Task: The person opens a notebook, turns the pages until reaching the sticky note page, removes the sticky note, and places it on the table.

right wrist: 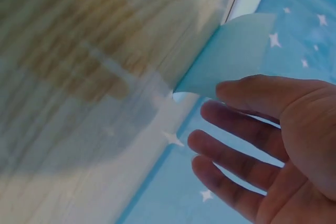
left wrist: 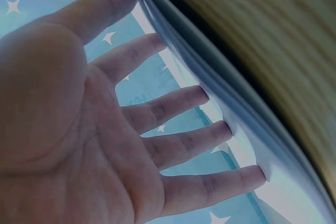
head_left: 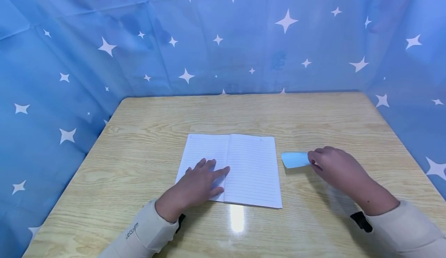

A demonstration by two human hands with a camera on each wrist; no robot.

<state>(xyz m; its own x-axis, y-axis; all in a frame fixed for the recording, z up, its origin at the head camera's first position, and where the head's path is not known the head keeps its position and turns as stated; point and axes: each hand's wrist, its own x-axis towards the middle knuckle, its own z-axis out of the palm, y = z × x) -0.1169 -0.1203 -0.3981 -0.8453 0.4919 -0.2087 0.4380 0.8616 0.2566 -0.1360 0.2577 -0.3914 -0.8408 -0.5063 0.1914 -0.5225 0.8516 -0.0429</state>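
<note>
An open notebook (head_left: 252,173) with blank lined pages lies on the table. My left hand (head_left: 195,184) is spread over its left page, and in the left wrist view the straight fingertips (left wrist: 247,177) press on the paper. To the right of the notebook, my right hand (head_left: 339,169) pinches a small light-blue slip of paper (head_left: 294,159) by its right end. In the right wrist view the slip (right wrist: 231,56) curves away from the thumb, its far edge close to the tabletop, while the other fingers (right wrist: 231,156) stay loosely extended.
The wooden table (head_left: 146,115) reaches back to a blue curtain (head_left: 244,37) with white stars, which also hangs along both sides. A bright reflection shows on the table in front of the notebook. Light sleeves cover both forearms.
</note>
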